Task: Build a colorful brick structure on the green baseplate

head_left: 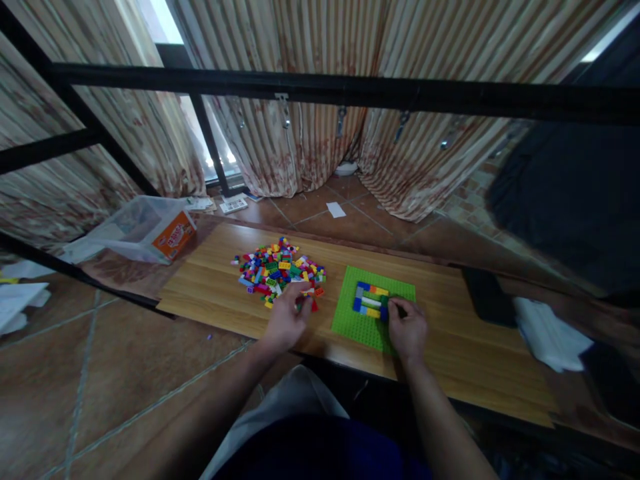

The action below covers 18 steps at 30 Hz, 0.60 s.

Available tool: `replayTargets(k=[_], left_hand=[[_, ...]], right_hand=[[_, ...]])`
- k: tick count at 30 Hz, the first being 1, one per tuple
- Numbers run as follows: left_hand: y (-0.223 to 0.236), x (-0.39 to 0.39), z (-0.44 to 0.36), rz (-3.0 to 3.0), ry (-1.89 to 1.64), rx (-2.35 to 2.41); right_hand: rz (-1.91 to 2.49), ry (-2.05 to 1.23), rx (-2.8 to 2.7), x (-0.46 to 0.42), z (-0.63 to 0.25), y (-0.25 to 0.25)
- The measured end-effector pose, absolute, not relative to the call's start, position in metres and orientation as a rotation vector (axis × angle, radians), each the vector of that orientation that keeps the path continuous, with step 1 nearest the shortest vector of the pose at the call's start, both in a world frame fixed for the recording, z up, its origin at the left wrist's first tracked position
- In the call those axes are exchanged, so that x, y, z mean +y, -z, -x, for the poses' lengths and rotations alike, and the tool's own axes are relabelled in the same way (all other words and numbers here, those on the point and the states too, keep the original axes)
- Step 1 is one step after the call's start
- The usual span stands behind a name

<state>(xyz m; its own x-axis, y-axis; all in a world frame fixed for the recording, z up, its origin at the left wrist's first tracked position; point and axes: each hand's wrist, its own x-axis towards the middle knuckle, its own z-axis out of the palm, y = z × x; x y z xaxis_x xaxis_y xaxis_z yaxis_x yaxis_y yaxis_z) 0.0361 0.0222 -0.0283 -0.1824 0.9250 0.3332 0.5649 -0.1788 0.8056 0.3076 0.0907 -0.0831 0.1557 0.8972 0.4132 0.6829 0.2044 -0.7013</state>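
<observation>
From where I stand, a long wooden table bears a loose heap of toy bricks in many colours, with a green plate lying flat just beside it, to the right. On that plate sits a small rectangle of bricks, blue, yellow, orange and white among them, with a gap in its middle. The person's left hand is at the heap's near right edge, fingers bent and thumb close to them — I can't tell whether a brick is caught there. The right hand has its thumb and fingertips drawn nearly together at the rectangle's right side; whether they grip a brick, I can't make out. Off to the left stands a clear plastic box with an orange label — striped curtains hang beyond.
</observation>
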Motion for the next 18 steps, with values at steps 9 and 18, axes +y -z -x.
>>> replayTargets(k=[9,18], left_hand=[[0.040,0.008,0.123,-1.370,-1.148,2.595],[0.057,0.065,0.164,-1.486,-0.806,2.707]], right_hand=[[1.534,-0.256,-1.610,0.091,-0.313,0.090],[1.536,-0.255,-1.693,0.089,-0.318,0.091]])
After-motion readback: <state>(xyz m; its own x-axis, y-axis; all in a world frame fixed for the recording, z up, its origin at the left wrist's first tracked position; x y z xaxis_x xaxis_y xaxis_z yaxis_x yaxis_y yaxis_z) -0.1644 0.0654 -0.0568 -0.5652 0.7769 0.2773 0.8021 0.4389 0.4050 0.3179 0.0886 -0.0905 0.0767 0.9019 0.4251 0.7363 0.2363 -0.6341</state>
